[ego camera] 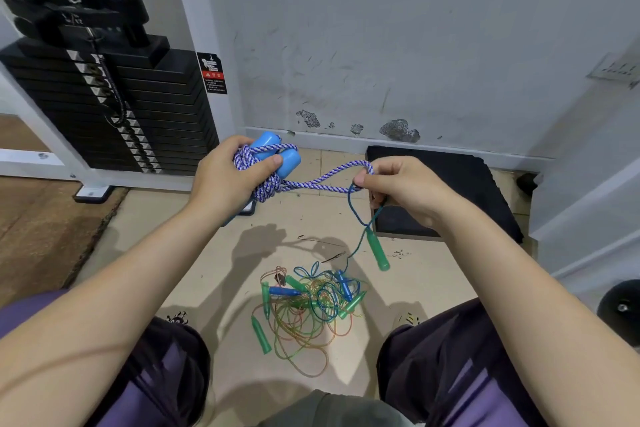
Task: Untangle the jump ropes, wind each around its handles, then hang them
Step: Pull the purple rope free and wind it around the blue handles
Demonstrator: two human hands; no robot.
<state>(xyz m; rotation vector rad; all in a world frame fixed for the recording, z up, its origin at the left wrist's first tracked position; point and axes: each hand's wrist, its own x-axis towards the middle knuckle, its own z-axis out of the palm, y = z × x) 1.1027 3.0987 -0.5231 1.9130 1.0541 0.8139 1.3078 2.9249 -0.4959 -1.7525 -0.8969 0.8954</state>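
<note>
My left hand (227,177) grips two light-blue handles (280,152) side by side, with purple-and-white braided rope (263,184) wound around them. A loose loop of that braided rope (325,180) runs right to my right hand (398,189), which pinches its end. A thin blue cord (356,215) hangs through that loop, and a green handle (378,251) dangles from it below my right hand. On the floor between my knees lies a tangled pile of thin ropes (308,312) with green and blue handles.
A black weight stack (114,107) in a white frame stands at the left. A scuffed grey wall (381,45) is ahead, with a black mat (450,191) on the tile floor below it. A dark round weight (620,308) sits at the right edge.
</note>
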